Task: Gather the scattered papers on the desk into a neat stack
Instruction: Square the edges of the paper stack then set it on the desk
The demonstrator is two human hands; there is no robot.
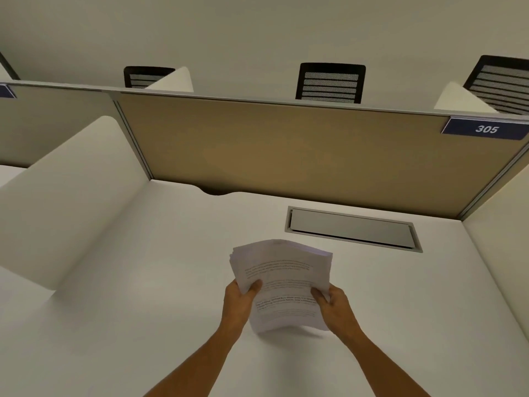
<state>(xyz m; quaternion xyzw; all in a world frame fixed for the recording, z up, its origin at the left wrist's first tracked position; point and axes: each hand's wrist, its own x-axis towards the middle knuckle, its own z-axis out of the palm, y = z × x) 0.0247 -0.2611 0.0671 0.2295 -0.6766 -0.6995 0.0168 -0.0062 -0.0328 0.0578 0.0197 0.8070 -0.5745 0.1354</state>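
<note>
While both hands held it, the bundle of papers (pixel 282 285) hung above the white desk (pixel 143 282), near its front middle, with no loose sheets visible elsewhere on the surface.

Head view, 1 item of interest:
- Papers: printed sheets, edges fanned and uneven at the top left corner, bowed across the middle.
- Left hand (pixel 239 300): clamped on the left edge, thumb on top.
- Right hand (pixel 333 303): clamped on the right edge, thumb on top.
- Handling, as judged: light, limp, slippery sheet on sheet; best gripped at both long edges, then tapped on the desk to square.
- Surroundings: recessed cable hatch (pixel 352 229), tan partition (pixel 286 150), plate marked 305 (pixel 485 129).
</note>
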